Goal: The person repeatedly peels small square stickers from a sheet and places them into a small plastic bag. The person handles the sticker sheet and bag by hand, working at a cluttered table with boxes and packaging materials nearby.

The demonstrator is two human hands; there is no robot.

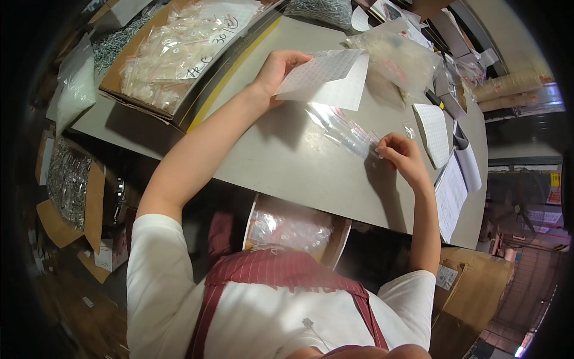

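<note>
My left hand (277,75) grips a white sheet of small printed labels (332,75) by its left edge, thumb on top. The sheet is held above the table and bends along its length. Below it, several clear zip bags (344,133) lie fanned out in an overlapping row on the grey table (269,155). At the right end of this row is my right hand (402,157), its thumb and fingers pinched together. Its fingertips are right by the last bag; whatever is between them is too small to tell.
A cardboard box (143,110) of filled small bags stands at the left. A cloudy plastic bag (397,57) lies at the back, near a bag of screws (320,11). A notepad (431,134) and an open notebook (452,194) lie right. Below the table edge sits a bin (342,242) of bags.
</note>
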